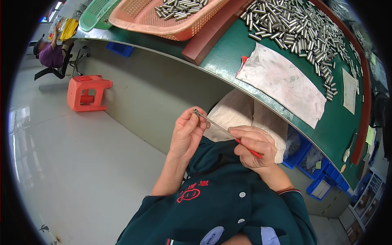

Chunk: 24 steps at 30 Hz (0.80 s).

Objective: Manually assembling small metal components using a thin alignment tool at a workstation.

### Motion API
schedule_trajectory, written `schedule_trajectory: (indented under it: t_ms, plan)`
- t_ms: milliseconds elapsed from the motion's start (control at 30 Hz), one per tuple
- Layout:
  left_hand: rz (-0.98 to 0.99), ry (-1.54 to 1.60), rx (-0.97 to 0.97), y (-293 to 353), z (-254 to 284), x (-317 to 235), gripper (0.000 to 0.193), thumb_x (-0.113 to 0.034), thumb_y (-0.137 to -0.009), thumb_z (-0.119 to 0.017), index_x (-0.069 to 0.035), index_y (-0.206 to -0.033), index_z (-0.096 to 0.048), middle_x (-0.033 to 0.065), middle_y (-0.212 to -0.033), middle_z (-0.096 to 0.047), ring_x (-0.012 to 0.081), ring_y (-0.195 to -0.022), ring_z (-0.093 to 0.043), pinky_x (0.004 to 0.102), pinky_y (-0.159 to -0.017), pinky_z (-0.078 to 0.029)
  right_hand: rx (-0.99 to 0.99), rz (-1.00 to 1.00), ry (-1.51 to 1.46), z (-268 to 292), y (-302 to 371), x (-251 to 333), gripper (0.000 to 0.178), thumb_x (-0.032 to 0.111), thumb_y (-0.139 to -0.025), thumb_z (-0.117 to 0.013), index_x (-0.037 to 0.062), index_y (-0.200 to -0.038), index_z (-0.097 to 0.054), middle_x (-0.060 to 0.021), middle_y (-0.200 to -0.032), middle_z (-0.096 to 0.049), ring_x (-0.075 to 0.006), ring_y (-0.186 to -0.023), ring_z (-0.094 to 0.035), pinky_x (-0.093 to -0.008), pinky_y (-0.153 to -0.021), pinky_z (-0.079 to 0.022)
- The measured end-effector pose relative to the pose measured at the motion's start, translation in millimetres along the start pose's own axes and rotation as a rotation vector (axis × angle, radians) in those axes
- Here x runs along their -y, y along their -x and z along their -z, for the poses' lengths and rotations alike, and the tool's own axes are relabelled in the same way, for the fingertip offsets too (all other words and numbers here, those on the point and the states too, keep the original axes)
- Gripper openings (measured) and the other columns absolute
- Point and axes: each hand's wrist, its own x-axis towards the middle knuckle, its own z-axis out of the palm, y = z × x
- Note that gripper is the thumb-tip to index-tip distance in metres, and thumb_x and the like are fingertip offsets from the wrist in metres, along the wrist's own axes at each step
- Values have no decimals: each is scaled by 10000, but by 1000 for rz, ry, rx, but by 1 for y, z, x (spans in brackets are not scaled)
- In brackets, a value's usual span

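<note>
Apparently, probing step under way: left hand (187,131), fingers pinching small metal part (196,111); right hand (261,148), fingers pinching red-handled rod (218,127). Next move likely needs steady alignment.

Wears a dark green short-sleeved shirt (220,204). With the upper white button (242,194) as clock centre, shows a red embroidered emblem (188,195) at nine, another white button (241,221) at six, pale blue patches (269,236) at five and seven, cream trousers (233,112) at twelve.
</note>
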Motion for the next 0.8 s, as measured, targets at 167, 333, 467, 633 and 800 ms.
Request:
schedule_trajectory:
  t_ms: [167,333,467,633,800]
  plan:
    - [-140,-239,-116,-4,0,-1,142,-107,-839,-538,-17,-949,-531,46,-842,-523,102,-701,-479,234,-686,-393,-218,-13,-112,-5,5,-4,136,75,-845,-497,3,-931,-422,-220,-859,-602,-335,-751,-625,-349,-597,-529]
    - [-246,-449,-152,-1,2,2,124,-41,-821,-544,2,-937,-544,64,-862,-549,132,-742,-497,251,-709,-408,-92,9,-75,-5,0,-7,128,115,-885,-410,18,-953,-361,-234,-856,-590,-348,-749,-620,-373,-611,-529]
    - [-281,-433,-165,-2,-2,5,150,5,-792,-569,16,-941,-558,55,-817,-583,96,-717,-550,209,-694,-435,-12,-23,-20,-3,-2,-6,123,127,-905,-361,31,-975,-330,-241,-846,-585,-351,-748,-619,-385,-628,-528]
    - [-254,-465,-157,0,0,3,134,-4,-798,-559,12,-930,-546,73,-866,-556,139,-758,-512,258,-717,-422,-7,-27,-12,-4,-2,-6,107,115,-904,-362,33,-966,-332,-235,-841,-587,-348,-745,-620,-381,-623,-528]
    - [-273,-493,-167,1,-1,5,142,16,-781,-573,14,-922,-557,76,-861,-559,134,-742,-529,253,-703,-436,-14,-17,-1,-6,-4,-5,106,111,-900,-376,30,-959,-343,-232,-834,-591,-345,-732,-622,-371,-609,-526]
